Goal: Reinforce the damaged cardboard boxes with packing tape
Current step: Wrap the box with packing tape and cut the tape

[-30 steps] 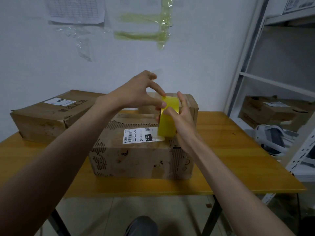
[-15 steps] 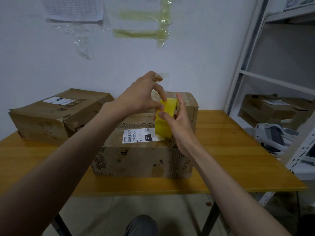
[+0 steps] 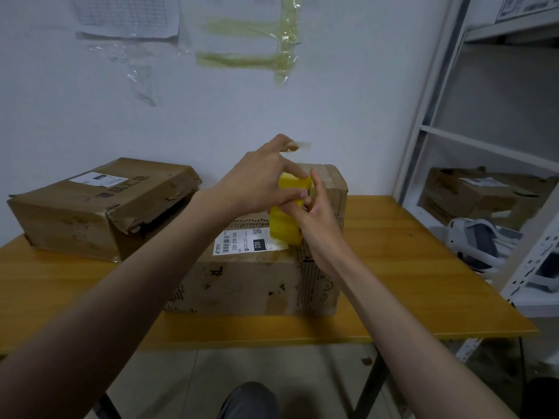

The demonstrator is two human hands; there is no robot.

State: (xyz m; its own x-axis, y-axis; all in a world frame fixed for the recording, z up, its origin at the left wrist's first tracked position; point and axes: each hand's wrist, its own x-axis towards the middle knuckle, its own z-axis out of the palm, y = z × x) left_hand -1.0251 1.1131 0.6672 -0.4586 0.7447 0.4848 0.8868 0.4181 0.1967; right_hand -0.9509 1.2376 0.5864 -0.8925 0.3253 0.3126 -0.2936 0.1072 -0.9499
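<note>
white wall behind, old strips of tape (image 3: 251, 40) stuck up on it, and a yellow wooden surface (image 3: 408, 267) carrying two battered cardboard boxes. the near box (image 3: 257, 276) sits square in front of the person, shipping label (image 3: 242, 243) facing up; the crushed box (image 3: 99, 204) lies off to the left, its corner torn open, not yet touched by either hand.

both hands are up over the near box, working the yellow tape roll (image 3: 286, 219). the right hand (image 3: 317, 216) has its fingers curled round the roll from the side, holding it steady. the left hand (image 3: 260, 182) comes over the top, thumb pressed to the roll, and a short clear tab of tape (image 3: 298, 145) sticks out from its raised fingertips.

looks like the free end is being peeled. best way, i'd say: keep that tab pinched flat so it doesn't fold onto itself, pull straight and slow, roll held firm, then lay the strip along the near box's worn edge.
</note>
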